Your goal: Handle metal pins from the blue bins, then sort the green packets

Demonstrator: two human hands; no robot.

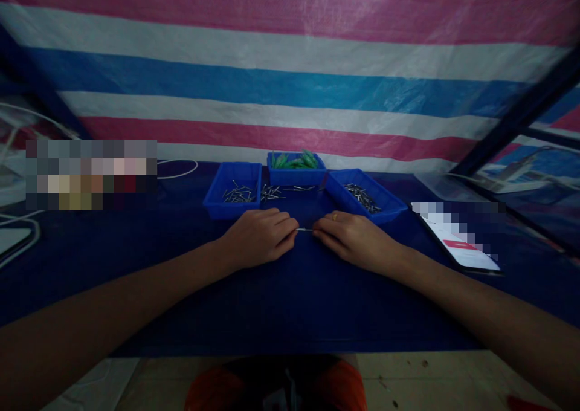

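Between my two hands a thin metal rod [304, 229] runs level, just above or on the blue table. My left hand [263, 236] pinches one end of it, and my right hand [347, 233], with a ring on a finger, pinches the other. Only the short middle of the rod shows; the fingers cover both ends. Beyond my left hand is a blue bin [233, 187] with slim metal pieces in it. Another blue bin [367, 194], beyond my right hand, holds more of them. Loose metal pieces [272, 192] lie on the table between the bins.
A third blue bin [296, 176] at the back holds green items. To the right lies a phone [466, 248] with a lit screen. White cables [181, 170] and another device [13, 240] are at the left. A striped sheet [290, 84] hangs behind the table [308, 308].
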